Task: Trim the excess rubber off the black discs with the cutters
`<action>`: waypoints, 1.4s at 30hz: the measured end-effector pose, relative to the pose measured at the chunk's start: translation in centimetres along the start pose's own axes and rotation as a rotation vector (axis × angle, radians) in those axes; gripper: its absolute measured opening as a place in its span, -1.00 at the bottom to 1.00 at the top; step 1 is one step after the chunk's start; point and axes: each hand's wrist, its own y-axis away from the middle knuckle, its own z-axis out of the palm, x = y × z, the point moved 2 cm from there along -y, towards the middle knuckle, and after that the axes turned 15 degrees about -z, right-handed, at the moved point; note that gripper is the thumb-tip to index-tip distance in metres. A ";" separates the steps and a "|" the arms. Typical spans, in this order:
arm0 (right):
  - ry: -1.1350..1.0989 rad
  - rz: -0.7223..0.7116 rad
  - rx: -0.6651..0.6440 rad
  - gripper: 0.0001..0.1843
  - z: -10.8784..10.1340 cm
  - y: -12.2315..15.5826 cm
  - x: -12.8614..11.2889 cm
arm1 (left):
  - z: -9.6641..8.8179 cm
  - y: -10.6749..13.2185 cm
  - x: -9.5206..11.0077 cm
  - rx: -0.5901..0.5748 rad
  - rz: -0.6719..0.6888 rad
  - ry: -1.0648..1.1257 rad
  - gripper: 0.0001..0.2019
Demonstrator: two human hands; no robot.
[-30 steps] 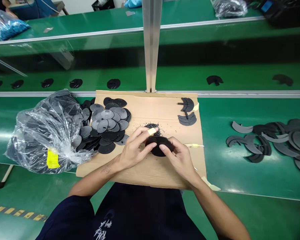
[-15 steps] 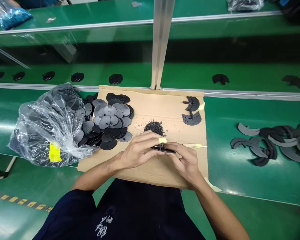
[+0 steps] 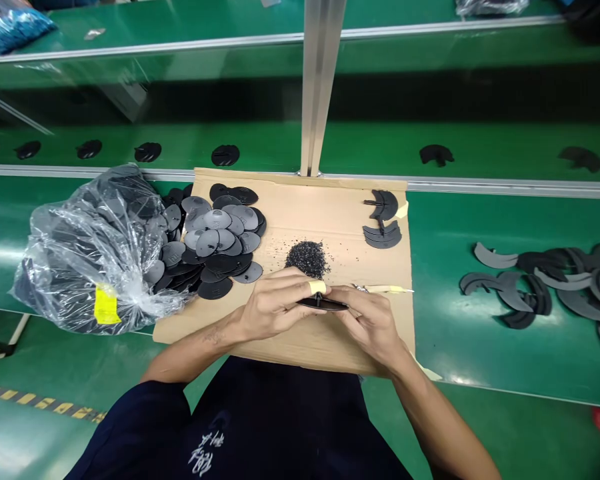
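Between my two hands is a thin black plastic disc [image 3: 325, 305], seen nearly edge-on, with a small raised piece on top. My left hand [image 3: 280, 300], with yellow tape around one finger, grips its left end. The right end is pinched by my right hand [image 3: 373, 320]. Just beyond my fingers lies a heap of tiny black parts [image 3: 307, 258] on the cardboard sheet [image 3: 300, 207]. A slim pale-handled tool [image 3: 386, 289] with a pointed metal tip lies close to my right hand. Many black discs [image 3: 220, 240] are piled to the left.
A clear plastic bag [image 3: 95, 253] of discs stands at the left. Curved black pieces [image 3: 383, 220] lie on the cardboard's right side, with more curved pieces [image 3: 530, 283] on the green table [image 3: 445, 347]. A metal post [image 3: 320, 87] rises behind the cardboard.
The camera view has shifted slightly. Both hands still hold the disc, which now lies a little flatter, and the left fingertips have moved slightly on it.
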 end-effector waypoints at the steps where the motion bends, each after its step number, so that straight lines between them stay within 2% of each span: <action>1: 0.003 0.009 -0.009 -0.71 0.0 0.1 0.1 | 0.1 0.0 0.0 -0.023 0.003 0.006 -0.67; 4: 0.008 0.010 -0.012 -0.70 0.0 0.3 0.1 | 0.2 0.3 -0.1 -0.052 0.013 0.011 -0.65; 8: 0.006 -0.020 -0.013 -0.68 0.0 0.2 0.0 | 0.1 0.7 -0.2 0.034 0.027 -0.028 -0.64; 13: -0.004 0.010 0.001 -0.71 0.2 0.0 -0.1 | 0.2 0.3 0.0 -0.071 -0.008 0.020 -0.63; 16: 0.037 0.024 -0.026 -0.71 -0.3 0.4 0.1 | 0.1 0.2 -0.2 -0.049 -0.068 0.046 -0.67; 18: 0.188 0.028 -0.092 -0.62 -1.3 1.4 0.5 | -0.1 0.5 -0.6 0.004 -0.125 0.039 -0.71; 22: 0.679 0.131 -0.249 -0.34 -4.2 5.1 2.0 | -1.1 0.9 -1.7 0.084 -0.210 -0.001 -0.75; 24: 0.805 0.189 -0.321 -0.38 -5.0 6.7 2.4 | -1.4 1.0 -2.1 0.093 -0.213 -0.011 -0.76; 26: 0.843 0.223 -0.340 -0.51 -5.1 7.2 2.2 | -1.4 0.9 -2.4 0.093 -0.210 -0.011 -0.76; 29: 0.711 0.206 -0.247 -0.64 -4.3 5.5 1.0 | -1.0 0.7 -2.7 0.076 -0.198 0.004 -0.75; 33: 0.387 0.075 -0.121 -0.69 -3.2 1.8 -0.5 | -0.3 0.5 -2.5 0.037 -0.164 0.022 -0.76; 37: 0.254 0.015 -0.159 -0.65 -2.7 0.0 -0.9 | -0.3 0.6 -2.0 0.031 -0.127 0.019 -0.80; 42: 0.270 -0.022 -0.200 -0.64 -2.7 -0.3 -0.6 | -0.7 0.5 -1.7 -0.001 -0.101 0.008 -0.81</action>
